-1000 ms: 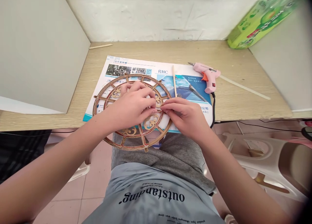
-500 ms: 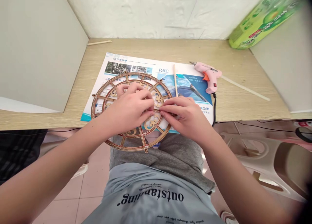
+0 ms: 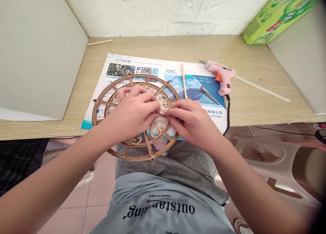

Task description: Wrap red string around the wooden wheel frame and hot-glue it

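Hands draw closer together — L hand (image 3: 133,113) curled over the laser-cut wood wheel (image 3: 122,154), R hand (image 3: 193,120) bent closed at its spokes, grip on what? Can't tell. Wheel sits on printed poster (image 3: 132,62), overhanging counter (image 3: 254,105) edge, pink glue gun (image 3: 220,77) nearby. Looks like fitting-up stage — calls for steady fingers next.

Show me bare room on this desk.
Bare desk runs behind the printed sheet and left of it, by the grey panel. Crowded: the middle, where the left hand and right hand hold the openwork wheel, beside the glue gun.
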`<state>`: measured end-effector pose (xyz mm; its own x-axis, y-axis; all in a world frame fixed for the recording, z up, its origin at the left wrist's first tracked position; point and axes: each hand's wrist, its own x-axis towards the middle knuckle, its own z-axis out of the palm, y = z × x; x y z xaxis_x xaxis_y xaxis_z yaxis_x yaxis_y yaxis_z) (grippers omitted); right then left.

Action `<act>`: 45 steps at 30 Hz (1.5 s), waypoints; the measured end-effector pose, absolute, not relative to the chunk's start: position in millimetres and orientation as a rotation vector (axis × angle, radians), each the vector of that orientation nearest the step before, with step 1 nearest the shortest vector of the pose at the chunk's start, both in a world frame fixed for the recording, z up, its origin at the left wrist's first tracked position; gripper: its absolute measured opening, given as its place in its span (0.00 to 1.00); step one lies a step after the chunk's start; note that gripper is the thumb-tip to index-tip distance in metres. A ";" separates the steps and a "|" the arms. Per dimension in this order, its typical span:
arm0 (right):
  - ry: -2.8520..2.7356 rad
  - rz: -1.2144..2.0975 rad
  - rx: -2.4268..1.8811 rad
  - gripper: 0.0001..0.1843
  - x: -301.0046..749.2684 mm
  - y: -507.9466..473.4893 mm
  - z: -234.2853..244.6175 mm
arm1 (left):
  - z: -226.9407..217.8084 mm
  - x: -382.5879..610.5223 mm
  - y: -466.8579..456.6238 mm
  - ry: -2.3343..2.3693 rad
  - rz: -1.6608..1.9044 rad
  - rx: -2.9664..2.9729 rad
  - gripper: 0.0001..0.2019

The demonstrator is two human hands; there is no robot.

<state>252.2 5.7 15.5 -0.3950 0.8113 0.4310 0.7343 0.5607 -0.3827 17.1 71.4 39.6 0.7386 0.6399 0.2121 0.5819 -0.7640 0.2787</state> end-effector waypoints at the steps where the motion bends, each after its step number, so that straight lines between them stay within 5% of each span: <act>1: -2.217 0.184 -1.226 0.09 252.5 5.2 15.9 | 40.4 16.5 71.3 0.972 0.436 2.742 0.11; 26: -2.230 0.261 -1.288 0.04 251.4 -8.1 29.5 | 54.1 -5.3 76.2 1.002 0.308 2.716 0.07; 45: -2.219 0.269 -1.260 0.11 251.7 -5.6 30.1 | 63.8 -19.9 84.1 1.108 0.221 2.655 0.07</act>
<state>251.7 -5.6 30.1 -0.3953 0.8381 0.3759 0.7240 0.5361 -0.4340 -19.9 84.1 63.8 0.6981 0.7148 0.0415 0.6759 -0.6770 0.2912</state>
